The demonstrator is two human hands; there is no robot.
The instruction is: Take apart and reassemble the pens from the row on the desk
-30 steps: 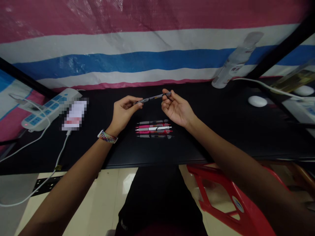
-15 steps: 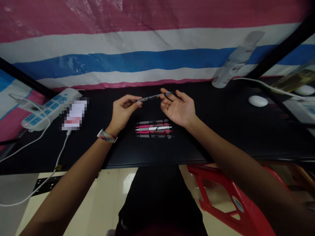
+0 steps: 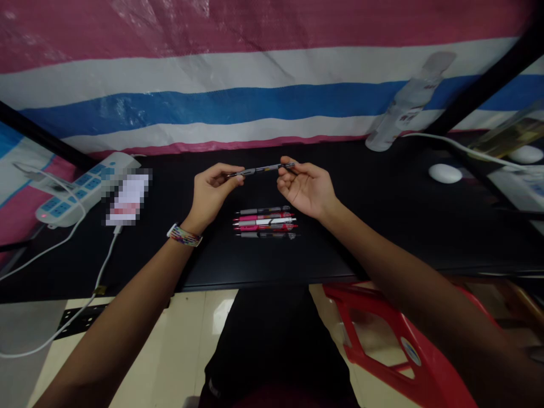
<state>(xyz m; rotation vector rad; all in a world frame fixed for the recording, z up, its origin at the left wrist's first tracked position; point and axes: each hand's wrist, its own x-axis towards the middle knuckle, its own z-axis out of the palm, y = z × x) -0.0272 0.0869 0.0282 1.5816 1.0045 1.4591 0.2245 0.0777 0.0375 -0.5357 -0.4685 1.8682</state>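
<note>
A dark pen with a clear barrel [image 3: 266, 168] is held level above the desk between my two hands. My left hand [image 3: 215, 190] pinches its left end between thumb and fingers. At the other end, my right hand [image 3: 308, 187] has its thumb and fingertips closed on the pen, palm turned up. Below them on the black desk lie several pens side by side: a dark-tipped grey one [image 3: 261, 211], pink-and-red ones, a white pen [image 3: 272, 221] in the middle, and another grey pen [image 3: 261, 235] nearest me.
At left are a white power strip [image 3: 85, 190] and a blurred-out phone [image 3: 127, 198] on a charging cable. A clear bottle [image 3: 399, 113] and a white mouse-shaped object [image 3: 445, 173] stand at right. A red stool [image 3: 408, 340] sits below the desk edge.
My right thumb has come down onto the pen's right end, so the right hand now pinches it. My left hand keeps its hold. The pens on the desk have not moved.
</note>
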